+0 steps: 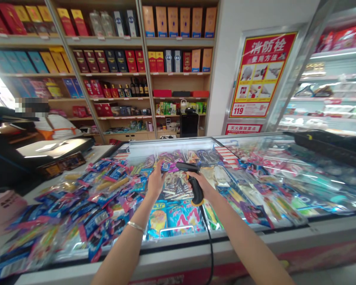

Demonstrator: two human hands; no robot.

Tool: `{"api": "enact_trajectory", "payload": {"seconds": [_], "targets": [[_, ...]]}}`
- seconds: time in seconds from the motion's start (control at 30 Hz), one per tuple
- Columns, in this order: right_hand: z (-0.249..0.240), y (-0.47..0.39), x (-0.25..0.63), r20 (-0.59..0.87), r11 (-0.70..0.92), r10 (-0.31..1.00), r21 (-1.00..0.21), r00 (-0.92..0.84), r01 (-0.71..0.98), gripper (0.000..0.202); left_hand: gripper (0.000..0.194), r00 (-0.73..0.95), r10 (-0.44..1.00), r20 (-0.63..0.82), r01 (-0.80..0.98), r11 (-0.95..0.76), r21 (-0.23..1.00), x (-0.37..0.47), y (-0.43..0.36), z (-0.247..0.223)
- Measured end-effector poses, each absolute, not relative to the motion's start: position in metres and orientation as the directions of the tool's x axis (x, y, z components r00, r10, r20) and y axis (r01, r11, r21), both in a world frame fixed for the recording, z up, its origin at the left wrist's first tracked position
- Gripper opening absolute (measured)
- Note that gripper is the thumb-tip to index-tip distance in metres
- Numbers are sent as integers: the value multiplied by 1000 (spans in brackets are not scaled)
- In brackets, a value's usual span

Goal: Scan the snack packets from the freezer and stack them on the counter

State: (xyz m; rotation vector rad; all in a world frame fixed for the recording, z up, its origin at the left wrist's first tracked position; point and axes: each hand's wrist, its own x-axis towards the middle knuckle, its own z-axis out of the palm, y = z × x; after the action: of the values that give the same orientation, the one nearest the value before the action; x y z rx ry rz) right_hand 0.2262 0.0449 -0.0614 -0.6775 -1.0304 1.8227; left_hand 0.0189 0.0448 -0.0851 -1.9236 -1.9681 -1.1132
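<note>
scanner [197,191] gripped in right hand [205,187], aimed at blue packet [165,167] pinched in left hand [156,182], steady alignment likely needed

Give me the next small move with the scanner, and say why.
Probably angle the scanner slightly until its head squarely faces the label on the small packet. The right hand grips the scanner by its handle, its head already close to the packet, which the left hand holds up. Whether they line up exactly, I can't tell.
</note>
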Motion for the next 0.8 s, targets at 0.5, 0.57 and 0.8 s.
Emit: {"api": "enact_trajectory", "payload": {"seconds": [0.5,0.57,0.8], "targets": [[-58,45,228,-27,-248,893,-862,-448,-443,24,62,-163,780,604,913,-113,392,18,43,-82],[-59,46,228,-31,-251,890,-866,-454,-433,22,62,-163,782,601,913,-111,392,19,43,-81],[-57,43,229,-56,-256,888,-885,-456,-389,17,60,-162,795,584,917,-97,388,20,42,-79]]}}
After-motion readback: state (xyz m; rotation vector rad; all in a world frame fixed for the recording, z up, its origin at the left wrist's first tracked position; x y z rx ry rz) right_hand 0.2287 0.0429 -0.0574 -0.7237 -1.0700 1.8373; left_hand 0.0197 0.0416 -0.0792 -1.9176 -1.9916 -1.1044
